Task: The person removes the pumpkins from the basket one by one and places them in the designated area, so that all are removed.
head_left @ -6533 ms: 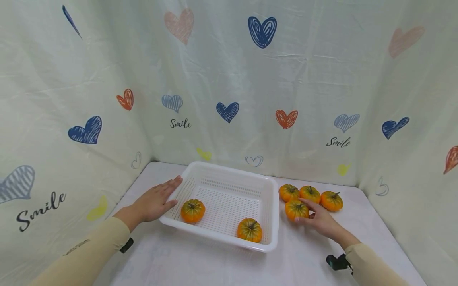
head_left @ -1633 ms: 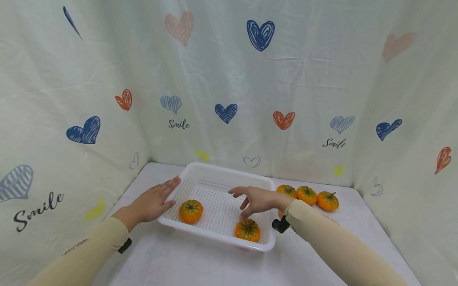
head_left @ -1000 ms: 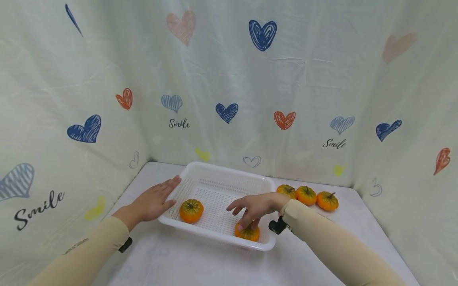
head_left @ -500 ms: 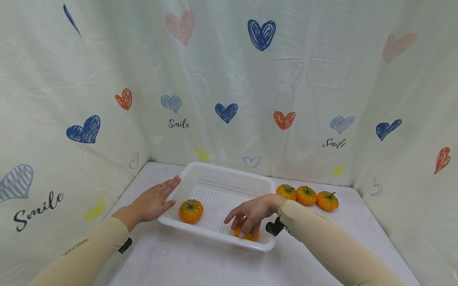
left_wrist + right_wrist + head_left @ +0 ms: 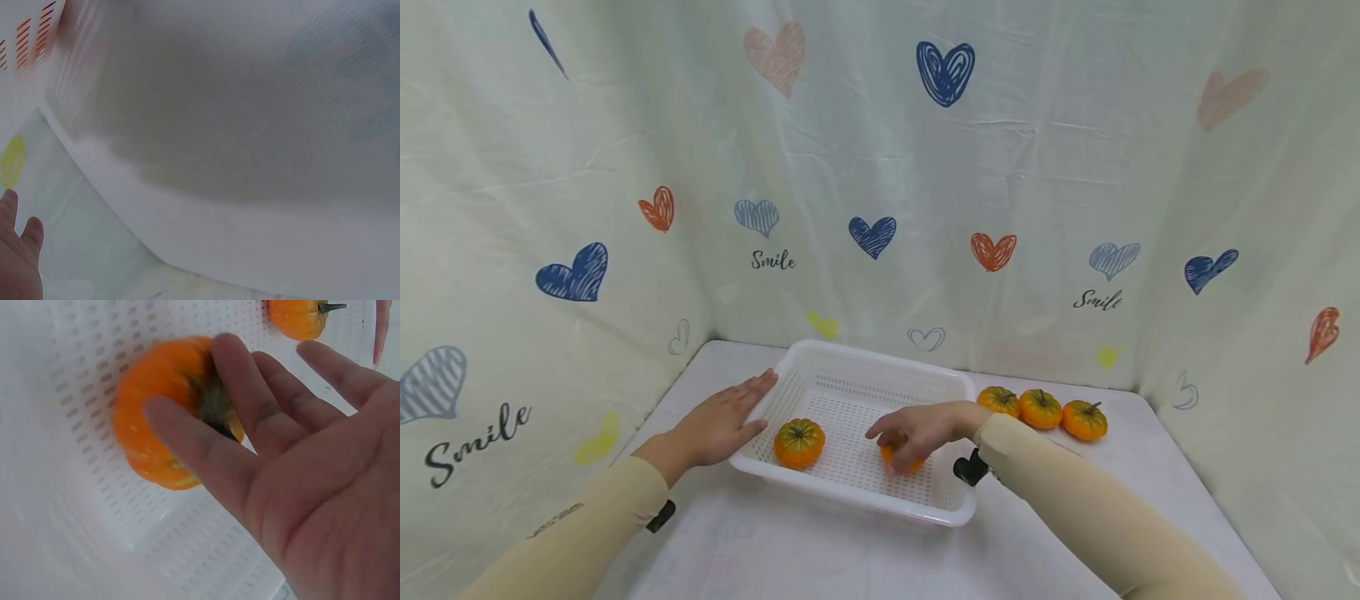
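Observation:
In the head view my left hand (image 5: 718,425) lies with straight fingers on the left rim of a white perforated plastic basket (image 5: 850,498). Over the basket's right half, my right hand (image 5: 921,429) holds a small orange pumpkin (image 5: 891,458) between thumb and fingers. The right wrist view has this pumpkin (image 5: 147,394) close over the slotted floor, with thumb and forefinger lying across its top. A second pumpkin (image 5: 799,442) sits in the basket's left front corner. Only part of the left hand (image 5: 22,262) shows in the left wrist view.
Behind the right forearm, a row of three pumpkins, the middle one (image 5: 1040,409) touching its neighbours, stands on the white-covered table (image 5: 760,550). A curtain with hearts (image 5: 872,150) closes off the back and both sides. The right sleeve (image 5: 1075,492) covers part of the table.
My right hand has come down from above the basket, taken hold of the right pumpkin and shifted it back and left from the front right corner. The left hand stays on the rim.

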{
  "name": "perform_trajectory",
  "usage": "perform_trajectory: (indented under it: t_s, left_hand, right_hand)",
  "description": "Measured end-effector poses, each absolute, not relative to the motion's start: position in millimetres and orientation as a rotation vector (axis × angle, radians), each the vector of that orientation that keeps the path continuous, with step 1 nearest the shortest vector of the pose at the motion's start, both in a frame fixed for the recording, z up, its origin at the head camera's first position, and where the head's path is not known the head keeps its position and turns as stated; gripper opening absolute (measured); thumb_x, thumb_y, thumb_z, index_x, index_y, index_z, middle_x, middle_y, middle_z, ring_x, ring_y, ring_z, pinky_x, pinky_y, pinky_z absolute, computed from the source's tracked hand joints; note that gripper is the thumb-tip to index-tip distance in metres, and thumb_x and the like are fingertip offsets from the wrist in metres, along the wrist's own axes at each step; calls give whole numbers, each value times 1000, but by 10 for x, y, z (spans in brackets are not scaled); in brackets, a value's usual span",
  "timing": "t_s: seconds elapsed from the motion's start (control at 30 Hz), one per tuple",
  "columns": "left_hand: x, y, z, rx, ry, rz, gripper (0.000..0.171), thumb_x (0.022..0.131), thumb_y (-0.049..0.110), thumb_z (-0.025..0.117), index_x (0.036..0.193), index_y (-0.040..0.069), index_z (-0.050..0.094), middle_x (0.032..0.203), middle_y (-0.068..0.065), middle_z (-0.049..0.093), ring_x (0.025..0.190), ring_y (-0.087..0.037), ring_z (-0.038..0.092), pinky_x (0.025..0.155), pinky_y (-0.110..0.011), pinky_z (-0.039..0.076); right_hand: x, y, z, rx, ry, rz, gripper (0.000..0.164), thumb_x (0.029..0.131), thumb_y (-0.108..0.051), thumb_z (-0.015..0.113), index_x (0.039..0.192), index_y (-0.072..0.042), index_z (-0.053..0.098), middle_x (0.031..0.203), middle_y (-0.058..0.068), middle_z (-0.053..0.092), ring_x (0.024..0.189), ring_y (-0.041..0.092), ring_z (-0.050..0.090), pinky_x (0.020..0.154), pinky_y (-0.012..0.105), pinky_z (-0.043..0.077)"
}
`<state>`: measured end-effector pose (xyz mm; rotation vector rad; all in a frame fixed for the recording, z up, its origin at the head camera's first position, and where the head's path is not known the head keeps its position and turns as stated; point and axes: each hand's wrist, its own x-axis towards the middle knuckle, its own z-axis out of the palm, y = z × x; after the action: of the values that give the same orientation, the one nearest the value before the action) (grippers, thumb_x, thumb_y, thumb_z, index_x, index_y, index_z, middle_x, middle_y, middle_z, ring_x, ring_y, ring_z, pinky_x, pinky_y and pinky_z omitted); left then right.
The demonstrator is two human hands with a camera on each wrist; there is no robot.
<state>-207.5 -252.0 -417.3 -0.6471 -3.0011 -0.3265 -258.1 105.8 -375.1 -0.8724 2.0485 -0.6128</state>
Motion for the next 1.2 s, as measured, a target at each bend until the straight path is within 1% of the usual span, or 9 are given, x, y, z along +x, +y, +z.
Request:
perform_trajectory:
  t_s: [0.1, 0.23, 0.4, 0.5, 0.6, 0.7, 0.83, 1.1, 1.2]
  left_hand:
    - [-2071, -2518, -4174, -648, -3000, -336, 71, 101, 33, 55, 158, 3, 23, 163, -14, 23, 145, -38, 27, 116, -57, 24]
    - [-2077, -2515, -4183, -651, -2995, -337, 71, 102, 34, 55, 158, 4, 23, 163, -14, 23, 145, -38, 27, 116, -57, 24]
    - [-2082, -2511, -4185, -654, -2998, -337, 72, 102, 34, 55, 158, 4, 22, 163, -14, 22, 145, -38, 27, 116, -57, 24]
    - [-2080, -2510, -4164, -656, -2998, -340, 72, 102, 34, 55, 158, 4, 22, 163, -14, 22, 145, -38, 27, 115, -57, 24]
    - [-2082, -2512, -4155, -656, -2999, -332, 71, 102, 34, 54, 158, 4, 22, 163, -15, 22, 145, -38, 27, 115, -57, 24]
    - [-2088, -2515, -4161, -655, -3001, -326, 72, 102, 35, 54, 158, 4, 22, 163, -15, 22, 145, -38, 27, 115, -57, 24]
    - [-2090, -2516, -4173, -651, -3003, -337, 72, 102, 35, 55, 158, 5, 22, 163, -14, 22, 145, -38, 27, 115, -57, 24]
    - [-2095, -2525, -4181, -646, -3003, -334, 73, 102, 36, 54, 159, 6, 21, 163, -14, 22, 146, -38, 27, 115, -57, 23]
    - [-2101, -2530, -4191, -644, -3004, -333, 73, 102, 36, 54, 159, 6, 21, 163, -14, 21, 146, -37, 27, 115, -57, 23]
  right_hand:
    - [-2621, 1016, -3755, -924, 2121, -600, 60, 87, -21, 72, 144, -15, 52, 141, 12, 55, 126, 21, 54, 97, 28, 48]
    - [-2677, 976, -3760, -888, 2157, -651, 57, 88, -22, 73, 142, -18, 54, 140, 11, 56, 125, 24, 55, 98, 33, 49]
    - [-2748, 997, -3729, -854, 2221, -721, 53, 89, -26, 74, 139, -24, 56, 133, 0, 61, 121, 20, 58, 95, 37, 52]
    - [-2807, 1030, -3699, -846, 2285, -780, 54, 90, -29, 74, 141, -22, 55, 131, -1, 61, 118, 19, 60, 95, 38, 53]
    - [-2856, 1055, -3684, -816, 2350, -864, 56, 91, -27, 74, 142, -17, 54, 133, 4, 59, 117, 22, 60, 97, 40, 52]
    - [-2888, 1070, -3705, -767, 2406, -924, 58, 91, -25, 73, 143, -12, 52, 138, 11, 55, 121, 26, 57, 99, 42, 51]
    - [-2913, 1076, -3787, -699, 2455, -940, 59, 92, -26, 72, 145, -10, 51, 143, 17, 51, 124, 30, 54, 100, 45, 49]
    - [-2898, 1083, -3930, -611, 2454, -841, 64, 91, -34, 73, 146, -12, 48, 145, 17, 48, 128, 32, 50, 102, 50, 46]
    - [-2877, 1079, -3961, -595, 2464, -799, 66, 89, -34, 74, 146, -11, 49, 145, 17, 48, 126, 32, 51, 103, 52, 45]
